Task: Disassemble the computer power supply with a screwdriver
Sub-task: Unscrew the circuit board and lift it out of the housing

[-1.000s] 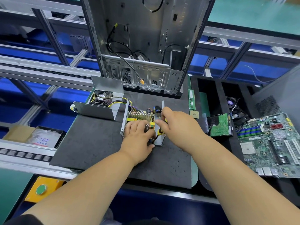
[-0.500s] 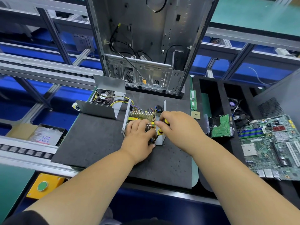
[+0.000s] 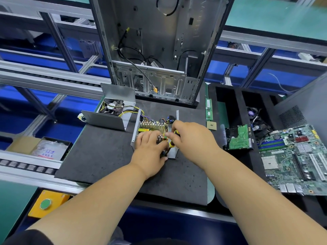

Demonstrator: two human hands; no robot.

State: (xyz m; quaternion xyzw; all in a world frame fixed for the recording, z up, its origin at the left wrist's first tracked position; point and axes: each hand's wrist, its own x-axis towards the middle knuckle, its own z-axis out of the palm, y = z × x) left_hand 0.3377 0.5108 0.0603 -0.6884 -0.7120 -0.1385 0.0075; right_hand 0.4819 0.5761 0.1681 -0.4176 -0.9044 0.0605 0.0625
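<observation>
motherboard point(image 3: 297, 161) right of mat point(image 3: 106, 156) (tilted)

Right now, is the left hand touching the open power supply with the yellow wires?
Touching. The head view shows the left hand lying on top of the open power supply with the yellow wires, fingers curled over its parts, no gap between them.

We've got open black mat point(image 3: 99, 156) left and in front; the removed cover point(image 3: 113, 114) and upright case point(image 3: 159, 55) block the back, hard drive point(image 3: 238, 137) crowds the right.
</observation>
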